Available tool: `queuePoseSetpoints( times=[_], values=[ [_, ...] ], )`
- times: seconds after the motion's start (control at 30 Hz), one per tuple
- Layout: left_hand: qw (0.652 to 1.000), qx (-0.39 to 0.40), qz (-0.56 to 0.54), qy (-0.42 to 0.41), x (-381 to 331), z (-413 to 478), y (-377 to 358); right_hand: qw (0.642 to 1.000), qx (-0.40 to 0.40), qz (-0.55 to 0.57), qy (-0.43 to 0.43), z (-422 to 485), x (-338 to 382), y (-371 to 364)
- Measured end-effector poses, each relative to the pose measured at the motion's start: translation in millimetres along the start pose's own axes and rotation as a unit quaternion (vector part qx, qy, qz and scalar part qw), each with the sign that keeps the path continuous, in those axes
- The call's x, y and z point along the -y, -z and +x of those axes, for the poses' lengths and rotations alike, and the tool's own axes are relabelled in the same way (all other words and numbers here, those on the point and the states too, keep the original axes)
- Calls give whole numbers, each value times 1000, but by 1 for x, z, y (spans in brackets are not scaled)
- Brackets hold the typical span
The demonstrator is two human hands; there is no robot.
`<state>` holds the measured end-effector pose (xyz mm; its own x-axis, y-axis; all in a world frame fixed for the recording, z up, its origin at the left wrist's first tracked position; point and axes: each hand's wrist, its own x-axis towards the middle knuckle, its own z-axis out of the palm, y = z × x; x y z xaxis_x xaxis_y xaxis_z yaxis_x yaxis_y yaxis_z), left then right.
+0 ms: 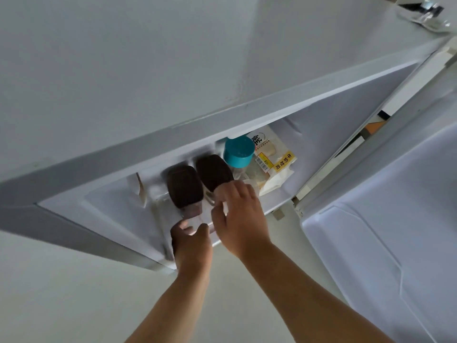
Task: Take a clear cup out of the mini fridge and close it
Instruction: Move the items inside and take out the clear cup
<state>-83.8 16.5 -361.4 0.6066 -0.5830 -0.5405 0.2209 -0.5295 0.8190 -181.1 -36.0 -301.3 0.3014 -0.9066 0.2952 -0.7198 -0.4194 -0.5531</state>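
Observation:
I look down into the open mini fridge [103,191]. Its door [385,219] is swung out to the right. My right hand [241,216] reaches inside, with its fingers and thumb curled around a clear cup [251,186]. Only a pale rim of the cup shows beside the fingers. My left hand [191,243] is lower and to the left. It grips the clear base of a brown-lidded container [184,188], with the thumb on one side and the fingers on the other.
A second brown-lidded container [212,170] stands beside the first. Behind it are a teal-capped bottle [238,152] and a bag of bread with a yellow label [274,167]. The fridge top [148,70] is white, with a shiny object [427,16] at the far corner.

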Motion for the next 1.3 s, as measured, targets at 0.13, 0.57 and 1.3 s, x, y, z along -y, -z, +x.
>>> queuePoseSetpoints(
  times=[0.13, 0.57, 1.3],
  values=[
    [991, 134, 11, 6, -7, 0, -19, 929, -88, 140, -333, -2, -51, 16],
    [970, 229, -43, 75, -37, 22, -73, 835, 97, 290, -457, 33, -102, 5],
    [956, 269, 96, -75, -14, -128, 35, 825, 14, 341, -450, -139, -4, 93]
  ],
)
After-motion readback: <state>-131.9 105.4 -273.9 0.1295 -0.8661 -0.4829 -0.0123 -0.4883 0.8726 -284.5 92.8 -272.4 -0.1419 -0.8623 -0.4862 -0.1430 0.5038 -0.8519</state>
